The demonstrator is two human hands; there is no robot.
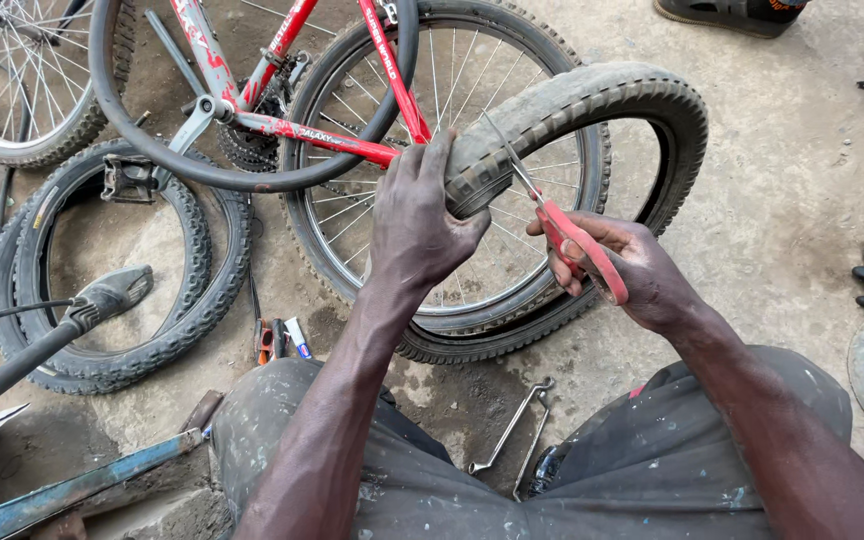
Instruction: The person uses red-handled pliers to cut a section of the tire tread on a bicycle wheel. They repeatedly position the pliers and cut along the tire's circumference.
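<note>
Scissors [580, 250] with red handles, silvery blades. Tyre [592, 105] grey-black, dusty, knobby block tread. Bike frame [317, 135] red with white lettering and grey fittings. Wheel [452, 180] with shiny silver spokes and rim. Spare tyre [117, 365] black, ribbed tread, on mottled grey-brown concrete floor [782, 220]. Trousers [602, 480] dark grey, paint-flecked.

There are two hands: the left hand [417, 215] and the right hand [632, 265]. I count one pair of red scissors [562, 225], one red bike frame [292, 75], two wheels with spokes [452, 120] [12, 70], and three loose tyres, one held up [592, 105], one flat on the ground [102, 270] and one thin black one [252, 170]. There is also one metal hook [512, 430], one shoe [732, 12] and one pump [52, 335].
</note>
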